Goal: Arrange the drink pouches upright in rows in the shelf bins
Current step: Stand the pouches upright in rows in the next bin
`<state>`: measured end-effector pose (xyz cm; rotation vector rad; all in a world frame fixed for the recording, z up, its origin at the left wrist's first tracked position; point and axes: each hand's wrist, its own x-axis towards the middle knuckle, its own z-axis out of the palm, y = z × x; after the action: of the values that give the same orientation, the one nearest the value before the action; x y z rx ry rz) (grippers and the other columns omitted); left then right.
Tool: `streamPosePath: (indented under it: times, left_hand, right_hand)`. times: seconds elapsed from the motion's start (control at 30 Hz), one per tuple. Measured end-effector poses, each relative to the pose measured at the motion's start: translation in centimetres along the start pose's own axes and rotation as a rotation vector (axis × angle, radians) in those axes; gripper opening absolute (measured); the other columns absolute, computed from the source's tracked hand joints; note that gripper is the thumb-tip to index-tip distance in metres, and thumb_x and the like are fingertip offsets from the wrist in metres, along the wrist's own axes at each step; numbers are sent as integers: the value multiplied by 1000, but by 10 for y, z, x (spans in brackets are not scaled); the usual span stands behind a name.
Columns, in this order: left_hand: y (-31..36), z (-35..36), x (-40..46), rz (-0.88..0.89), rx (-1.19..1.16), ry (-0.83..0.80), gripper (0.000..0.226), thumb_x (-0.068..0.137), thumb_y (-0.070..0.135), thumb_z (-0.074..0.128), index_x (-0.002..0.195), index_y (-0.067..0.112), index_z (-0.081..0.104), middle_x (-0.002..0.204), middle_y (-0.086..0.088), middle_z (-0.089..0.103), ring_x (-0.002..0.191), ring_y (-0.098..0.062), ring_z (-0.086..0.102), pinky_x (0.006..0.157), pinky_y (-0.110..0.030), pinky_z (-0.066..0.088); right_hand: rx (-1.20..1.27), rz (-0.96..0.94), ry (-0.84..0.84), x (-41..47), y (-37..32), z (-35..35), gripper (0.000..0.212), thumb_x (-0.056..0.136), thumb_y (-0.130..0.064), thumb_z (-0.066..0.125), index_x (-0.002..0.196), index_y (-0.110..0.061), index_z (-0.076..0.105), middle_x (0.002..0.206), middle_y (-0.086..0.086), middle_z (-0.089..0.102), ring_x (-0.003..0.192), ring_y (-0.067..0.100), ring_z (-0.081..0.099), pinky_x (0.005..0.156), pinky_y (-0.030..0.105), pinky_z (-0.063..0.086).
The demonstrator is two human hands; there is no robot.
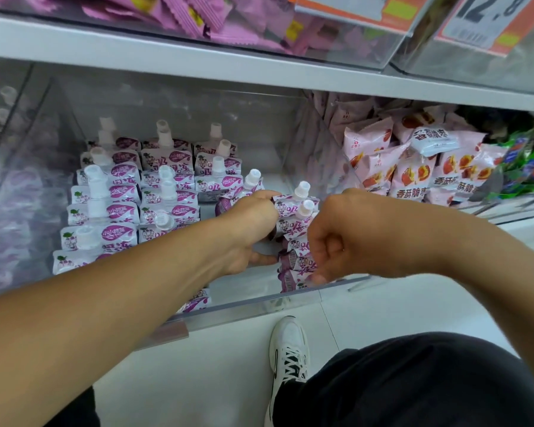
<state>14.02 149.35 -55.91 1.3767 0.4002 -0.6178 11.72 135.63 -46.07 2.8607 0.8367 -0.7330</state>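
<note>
My one head camera looks forward and steeply down, close over the clear shelf bin (259, 306) front edge.

Bright, even light from overhead washes the shelf bin (259, 306) in front of me, leaving hardly any shadow. Its clear walls throw a hazy glare at left. My wide lens bows the shelf edge (198, 61), and the price tag (487, 13) blurs in the corner.

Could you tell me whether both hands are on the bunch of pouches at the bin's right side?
Yes, the left hand and right hand both grip the bunch of pouches.
</note>
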Motion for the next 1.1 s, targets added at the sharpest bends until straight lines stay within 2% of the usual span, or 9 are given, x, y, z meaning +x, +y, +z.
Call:
streamPosePath:
  times: [0.1, 0.23, 0.33, 0.47, 0.53, 0.67, 0.8, 1.0, 1.1]
  left_hand:
    - [0, 0, -4, 2, 5, -43, 35, 98, 10, 43, 116, 34, 60, 96, -2, 69, 83, -24, 64, 77, -53, 58]
    - [-2, 0, -5, 0, -2, -61, 39, 102, 11, 41, 130, 39, 49, 109, 1, 64, 90, -19, 63, 81, -60, 56]
    - [-3, 0, -3, 18, 15, -63, 45, 104, 21, 45, 144, 41, 39, 133, 4, 47, 106, -17, 56, 79, -58, 57]
    - [-7, -1, -1, 42, 40, -75, 44, 104, 29, 47, 145, 41, 36, 139, 10, 41, 112, -11, 50, 79, -58, 58]
    - [-7, -2, -2, 44, 48, -88, 45, 103, 32, 47, 146, 41, 35, 144, 12, 39, 117, -12, 48, 79, -57, 58]
    - [-5, -3, -5, 49, 70, -123, 53, 100, 38, 53, 149, 41, 30, 132, 13, 40, 97, -3, 49, 83, -52, 58]
    - [-4, -2, -4, 41, 91, -142, 70, 93, 13, 63, 148, 40, 29, 112, 12, 55, 91, -6, 57, 83, -51, 58]
    - [-8, -4, -5, 35, 214, -200, 109, 64, -15, 81, 141, 45, 32, 126, 2, 60, 107, -29, 66, 85, -49, 59]
    - [-9, -4, -4, 44, 220, -196, 117, 67, -19, 78, 145, 50, 26, 134, 3, 53, 108, -29, 64, 83, -49, 59]
  right_hand:
    - [18, -16, -39, 1, 1, -3, 4, 79, -24, 79, 77, -24, 76, 52, -13, 60, 51, -3, 56, 49, 9, 42]
    - [-58, -31, -75, -5, 0, -5, 21, 86, -14, 66, 90, -31, 79, 76, -15, 69, 63, -4, 58, 61, 11, 49]
    - [-51, -94, 55, -12, 2, -1, 16, 88, -22, 65, 94, -31, 78, 79, -14, 69, 71, 4, 62, 69, 22, 53]
    - [14, -106, 102, -18, 6, 7, 10, 86, -29, 70, 81, -25, 78, 66, -11, 68, 62, 4, 62, 58, 15, 48]
    - [-24, -71, 101, -22, 6, 8, 12, 87, -29, 69, 83, -22, 79, 73, -9, 71, 65, 5, 64, 62, 19, 52]
    - [-187, 40, 182, -23, -2, 14, 13, 88, -32, 65, 87, -20, 72, 88, 0, 65, 76, 18, 65, 69, 36, 57]
    - [-195, 90, 178, -18, -6, 14, 8, 87, -23, 68, 80, -20, 72, 83, 0, 63, 75, 16, 63, 70, 33, 58]
    - [138, 188, 98, -21, 5, 3, 11, 74, -22, 83, 68, -25, 74, 60, -12, 68, 58, 0, 65, 57, 17, 55]
    - [163, 178, 387, -10, 11, -11, 13, 78, -38, 78, 84, -28, 73, 82, -14, 70, 72, -1, 63, 64, 17, 49]
